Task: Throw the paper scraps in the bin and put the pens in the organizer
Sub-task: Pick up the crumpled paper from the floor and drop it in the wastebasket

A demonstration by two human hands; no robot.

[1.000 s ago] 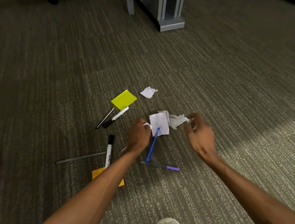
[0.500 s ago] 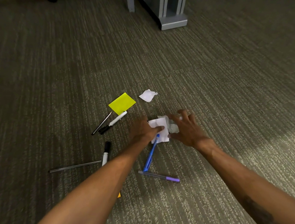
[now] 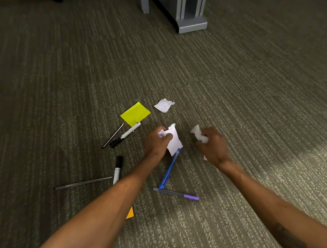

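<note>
Your left hand (image 3: 157,143) has its fingers (image 3: 167,137) curled tight on the upper edge of a flat white paper sheet (image 3: 174,144), whose lower corner covers the far end of the blue pen (image 3: 168,170). Your right hand (image 3: 214,147), near it, grips a crumpled scrap (image 3: 197,133) in closed fingers. A third white scrap (image 3: 164,105) lies farther off on the carpet (image 3: 239,90), near the yellow note (image 3: 135,113). The purple pen (image 3: 176,194) lies at the blue pen's near end.
</note>
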